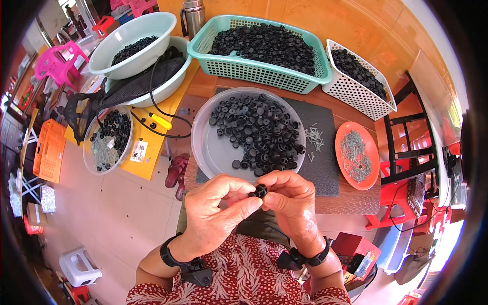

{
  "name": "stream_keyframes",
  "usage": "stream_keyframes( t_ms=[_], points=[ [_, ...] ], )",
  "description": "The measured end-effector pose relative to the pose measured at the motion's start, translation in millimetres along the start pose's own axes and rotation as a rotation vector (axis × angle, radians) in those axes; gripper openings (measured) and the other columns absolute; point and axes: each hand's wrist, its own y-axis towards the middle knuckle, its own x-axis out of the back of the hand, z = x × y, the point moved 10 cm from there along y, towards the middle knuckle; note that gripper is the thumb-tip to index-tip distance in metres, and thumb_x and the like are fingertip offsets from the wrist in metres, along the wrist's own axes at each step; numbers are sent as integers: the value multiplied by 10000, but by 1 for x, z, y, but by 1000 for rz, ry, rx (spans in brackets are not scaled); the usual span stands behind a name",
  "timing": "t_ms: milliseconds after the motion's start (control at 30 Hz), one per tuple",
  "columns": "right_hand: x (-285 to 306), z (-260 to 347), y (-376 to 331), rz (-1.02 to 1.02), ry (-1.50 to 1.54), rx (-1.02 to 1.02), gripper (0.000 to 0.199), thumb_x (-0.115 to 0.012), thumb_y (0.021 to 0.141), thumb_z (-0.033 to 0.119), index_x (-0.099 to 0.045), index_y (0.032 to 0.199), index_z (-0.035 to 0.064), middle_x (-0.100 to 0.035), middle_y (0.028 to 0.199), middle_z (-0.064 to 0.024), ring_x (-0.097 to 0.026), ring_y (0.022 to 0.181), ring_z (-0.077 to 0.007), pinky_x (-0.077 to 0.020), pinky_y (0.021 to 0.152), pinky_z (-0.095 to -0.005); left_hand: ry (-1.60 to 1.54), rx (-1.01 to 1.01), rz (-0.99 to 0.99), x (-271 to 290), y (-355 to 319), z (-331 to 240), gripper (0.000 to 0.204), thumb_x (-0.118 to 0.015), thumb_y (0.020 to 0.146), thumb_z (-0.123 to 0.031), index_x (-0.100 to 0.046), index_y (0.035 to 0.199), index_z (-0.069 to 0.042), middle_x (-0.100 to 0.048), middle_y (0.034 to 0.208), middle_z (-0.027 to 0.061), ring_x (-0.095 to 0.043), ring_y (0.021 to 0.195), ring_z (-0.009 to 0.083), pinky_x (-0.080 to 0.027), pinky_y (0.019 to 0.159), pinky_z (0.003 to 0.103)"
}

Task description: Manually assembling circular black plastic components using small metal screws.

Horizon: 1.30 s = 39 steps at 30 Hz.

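Between the fingertips of my left hand (213,206) and my right hand (294,206) is a small round black plastic part (260,190), pinched from both sides. Just beyond my hands stands a round translucent basin (204,147) holding many black plastic caps (254,122). To its right, loose screws (314,137) lie on a dark grey mat (325,170). More screws (356,155) fill part of an orange oval plate (375,175) at the table's right edge. The part's far side is hidden by my fingers.
A green basket (254,71) and a white basket (358,99), both full of black parts, stand at the back. At left are stacked pale bowls (170,25), a bowl of black parts and screws (104,170), a cable and a yellow-handled tool (161,122).
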Motion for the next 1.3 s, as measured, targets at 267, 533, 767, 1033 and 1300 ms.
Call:
stream_keyframes(
  t_ms=[267, 533, 767, 1033, 1300],
  points=[
    [2, -2, 0, -4, 20, 4, 251, -620, 765, -80, -617, 1005, -6, -612, 880, -46, -557, 763, -94, -462, 638, -212, 85, -19, -2, 1, 0, -5, 131, -709, 736, -28, -627, 833, 6, -616, 766, 30, -559, 620, 56, -442, 556, 198],
    [5, -6, 1, -42, -3, -8, 243, -619, 759, -87, -623, 991, -11, -597, 846, -29, -544, 729, -88, -458, 629, -204, 25, 96, 7, 1, 1, 6, 174, -735, 712, -18, -613, 827, 28, -598, 788, 41, -526, 686, 74, -430, 627, 211],
    [5, 3, 1, -11, -135, 94, 279, -611, 730, -129, -632, 980, -5, -590, 917, -59, -541, 788, -99, -459, 685, -218, -154, 140, 40, -2, 1, 22, 269, -739, 703, -7, -592, 925, 28, -600, 826, 42, -535, 708, 77, -450, 644, 215],
    [2, 13, -2, 0, -281, 195, 288, -600, 721, -155, -628, 967, -10, -595, 928, -67, -553, 837, -115, -458, 754, -228, -180, 174, 83, -5, 3, 35, 292, -728, 722, -22, -601, 984, -6, -613, 814, 13, -554, 724, 49, -468, 669, 203],
    [9, 6, -2, -21, -145, 159, 277, -598, 727, -150, -621, 965, -10, -591, 943, -81, -561, 847, -122, -472, 763, -232, -266, 253, 117, -12, 3, 40, 292, -704, 733, 16, -599, 1006, 5, -614, 818, 21, -558, 732, 55, -465, 658, 193]
  ],
)
